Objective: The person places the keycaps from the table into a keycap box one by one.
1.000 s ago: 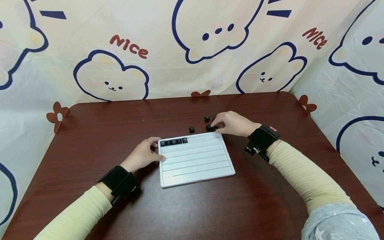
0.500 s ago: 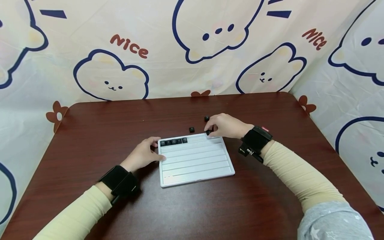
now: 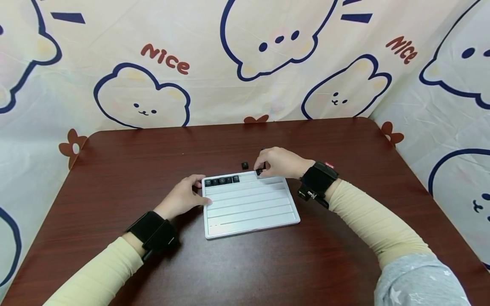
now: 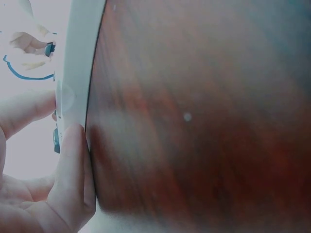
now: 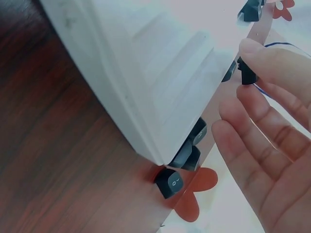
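A white ridged board (image 3: 249, 208) lies on the table, with a row of black keycaps (image 3: 222, 181) at its top left. My left hand (image 3: 185, 195) grips the board's left edge, thumb over the top and fingers along the side. Above the board's top edge, right of the row, my right hand (image 3: 281, 162) pinches a single black keycap (image 5: 248, 73) between thumb and index finger. Its other fingers are loosely bent in the right wrist view. Just behind the board sits a loose keycap (image 3: 245, 165); others beyond are partly hidden by the right hand.
In the right wrist view, several loose keycaps (image 5: 169, 183) lie beside the board's corner. A dark reddish-brown table (image 3: 153, 157) carries everything. Behind it hangs a white cloth (image 3: 214, 97) printed with cartoon animals.
My right hand has moved left from the loose keycaps to over the board's top edge, carrying one keycap. The left hand and the board have stayed in place.
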### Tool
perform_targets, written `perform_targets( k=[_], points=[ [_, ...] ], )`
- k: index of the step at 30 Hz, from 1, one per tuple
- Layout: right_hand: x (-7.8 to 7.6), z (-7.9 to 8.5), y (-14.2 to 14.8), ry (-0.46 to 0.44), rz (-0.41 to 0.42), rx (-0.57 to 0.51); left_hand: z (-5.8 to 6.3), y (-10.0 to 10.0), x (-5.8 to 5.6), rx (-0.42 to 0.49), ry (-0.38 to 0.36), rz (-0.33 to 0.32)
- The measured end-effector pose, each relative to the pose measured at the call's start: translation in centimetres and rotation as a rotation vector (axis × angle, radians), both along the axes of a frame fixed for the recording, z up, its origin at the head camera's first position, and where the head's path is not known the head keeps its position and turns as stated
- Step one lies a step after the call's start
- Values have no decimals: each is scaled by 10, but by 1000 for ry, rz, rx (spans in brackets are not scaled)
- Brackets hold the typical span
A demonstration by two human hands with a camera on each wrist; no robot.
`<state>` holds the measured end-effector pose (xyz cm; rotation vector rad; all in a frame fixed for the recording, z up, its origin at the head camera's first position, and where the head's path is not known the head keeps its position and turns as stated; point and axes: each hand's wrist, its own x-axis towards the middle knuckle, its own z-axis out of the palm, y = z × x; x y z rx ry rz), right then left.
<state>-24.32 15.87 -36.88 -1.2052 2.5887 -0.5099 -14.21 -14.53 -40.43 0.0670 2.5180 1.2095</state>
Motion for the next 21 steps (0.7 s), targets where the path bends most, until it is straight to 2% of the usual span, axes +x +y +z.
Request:
perform_targets(
  k=[6,21],
  points=[
    [2,1,-7,-10,-13,16,-1,-1,0,3,2,-1],
    [5,-3,-26,13,46,35,-3,-1,-1,6,7,-4]
  ],
)
